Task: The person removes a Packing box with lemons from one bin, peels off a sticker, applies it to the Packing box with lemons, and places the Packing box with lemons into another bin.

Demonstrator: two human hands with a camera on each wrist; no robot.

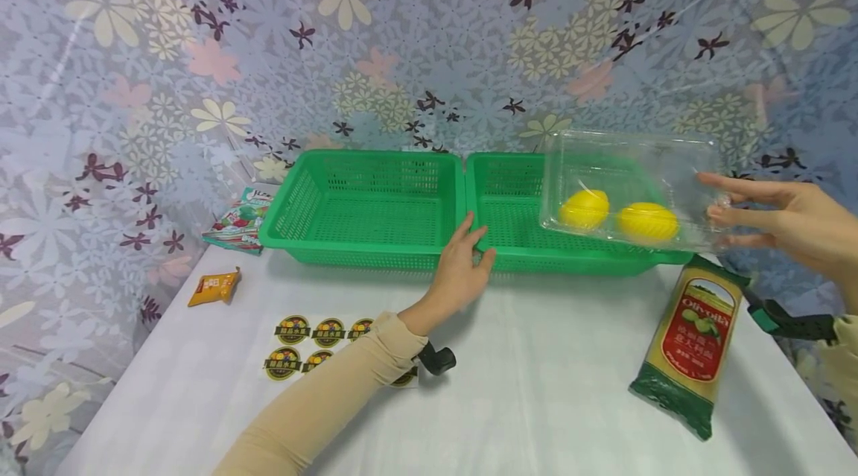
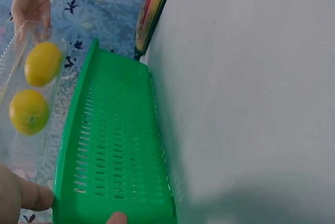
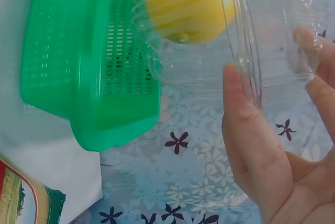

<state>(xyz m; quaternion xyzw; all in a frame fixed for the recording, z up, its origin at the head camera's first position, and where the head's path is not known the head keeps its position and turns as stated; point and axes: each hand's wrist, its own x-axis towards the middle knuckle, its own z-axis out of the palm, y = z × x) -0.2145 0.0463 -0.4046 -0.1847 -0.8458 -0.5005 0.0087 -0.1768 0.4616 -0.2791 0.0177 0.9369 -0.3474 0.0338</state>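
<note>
My right hand (image 1: pixel 784 219) grips the right end of a clear plastic box (image 1: pixel 684 163) with two lemons (image 1: pixel 585 209) in it, one of them close up in the right wrist view (image 3: pixel 191 4). The box is tilted and overlaps the right green basket (image 1: pixel 570 261) in the head view. In the right wrist view, fingers (image 3: pixel 251 135) and thumb lie on either side of the box's end. My left hand (image 1: pixel 459 275) holds the right basket by its front left corner, where it meets the left green basket (image 1: pixel 362 252). Thumb and a fingertip show at that corner in the left wrist view.
A pasta bag (image 1: pixel 693 346) lies on the white table (image 1: pixel 536 401) at right. Round fruit stickers (image 1: pixel 293 329) are in rows at front left. An orange snack packet (image 1: pixel 214 287) and a teal-and-red bag (image 1: pixel 243 221) lie left of the baskets. Flowered cloth (image 1: pixel 402 29) hangs behind.
</note>
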